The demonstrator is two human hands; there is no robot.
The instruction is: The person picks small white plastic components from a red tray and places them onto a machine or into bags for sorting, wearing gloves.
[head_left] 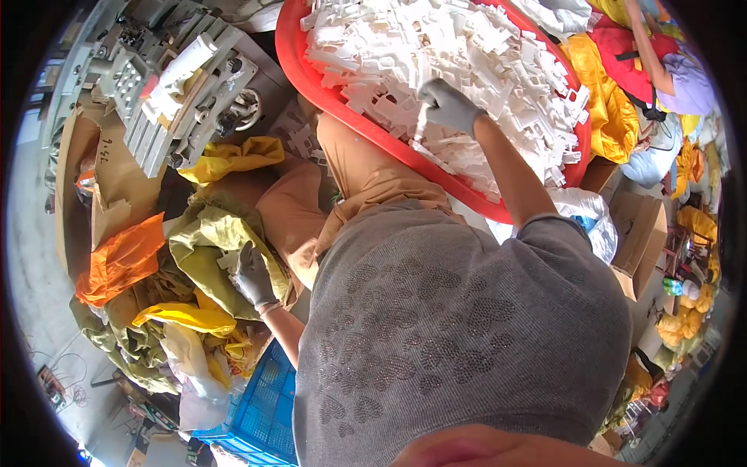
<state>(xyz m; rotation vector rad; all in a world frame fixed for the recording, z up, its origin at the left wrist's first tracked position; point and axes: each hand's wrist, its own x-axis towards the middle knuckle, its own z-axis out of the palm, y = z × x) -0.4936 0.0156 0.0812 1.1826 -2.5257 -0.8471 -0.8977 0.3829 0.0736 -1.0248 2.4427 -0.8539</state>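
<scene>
A large red tub [342,105] sits in front of me, heaped with small white plastic pieces [373,43]. Over the heap, my right hand [453,109] in a grey glove is closed, with a narrow white plastic piece [422,124] sticking down from its fingers. To the left, my left hand [254,279], also gloved in grey, is held over an open olive-green sack [194,253]. A white plastic piece [229,261] shows at its fingers, which look closed on it. The sack's inside is mostly hidden.
A grey metal machine [198,93] stands at the far left, beside a torn cardboard box [117,167]. Orange sheeting [124,261] and a blue crate [261,412] lie nearer on the left. Beyond the tub are yellow sacks [603,101], another person's arm [650,50] and a cardboard box [638,237].
</scene>
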